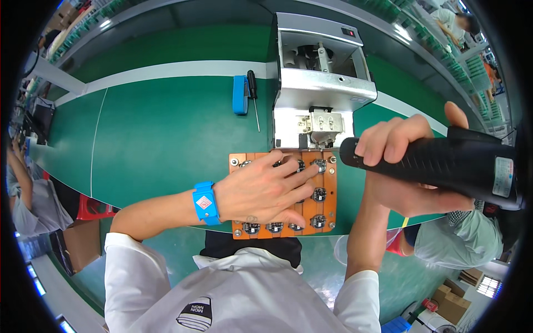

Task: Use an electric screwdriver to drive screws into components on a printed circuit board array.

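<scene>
My left hand (265, 191), with a blue wristband (206, 203) behind it, lies palm down across an orange-brown fixture board (328, 208). Its fingers are spread over the small dark round parts (318, 221) seated in rows on the board. Part of those rows is hidden under the hand. On the right, my right hand (402, 166) is wrapped round a black handheld tool (444, 164) with a ribbed grip and a pale label. The tool is held up off the table, its rounded end pointing left, beyond the board's right edge.
Just past the board stands a silver bench machine (319, 89) with a small red display. Left of it, a black-handled screwdriver (252, 86) and a blue strap (240, 95) lie on the green table (161, 127). Other people sit at both sides.
</scene>
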The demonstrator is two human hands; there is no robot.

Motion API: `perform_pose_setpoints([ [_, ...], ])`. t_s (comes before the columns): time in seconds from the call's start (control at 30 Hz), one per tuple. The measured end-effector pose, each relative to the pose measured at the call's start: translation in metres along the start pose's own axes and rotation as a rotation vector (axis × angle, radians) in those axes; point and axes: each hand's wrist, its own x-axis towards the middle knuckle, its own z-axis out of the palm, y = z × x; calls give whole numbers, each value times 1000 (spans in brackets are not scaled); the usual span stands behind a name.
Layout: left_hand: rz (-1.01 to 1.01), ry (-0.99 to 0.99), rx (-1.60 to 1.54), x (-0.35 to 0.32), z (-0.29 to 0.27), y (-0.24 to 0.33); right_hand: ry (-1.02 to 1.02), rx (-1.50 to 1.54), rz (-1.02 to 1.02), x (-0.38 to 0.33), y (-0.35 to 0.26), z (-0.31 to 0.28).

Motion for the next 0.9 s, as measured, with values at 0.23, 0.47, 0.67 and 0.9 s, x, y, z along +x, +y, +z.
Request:
perform_pose_setpoints([
  [0.23,-5,9,13,-1,0,1,-71,1,48,7,16,7],
  [0.47,-5,-4,14,-1,1,0,-108,-127,170,6,12,5],
  [0.67,-3,-8,6,-1,0,1,-55,-79,113,9,-3,5],
  [0.9,-6,-11,9,-1,0,1,-86,56,76,8,-6,7],
])
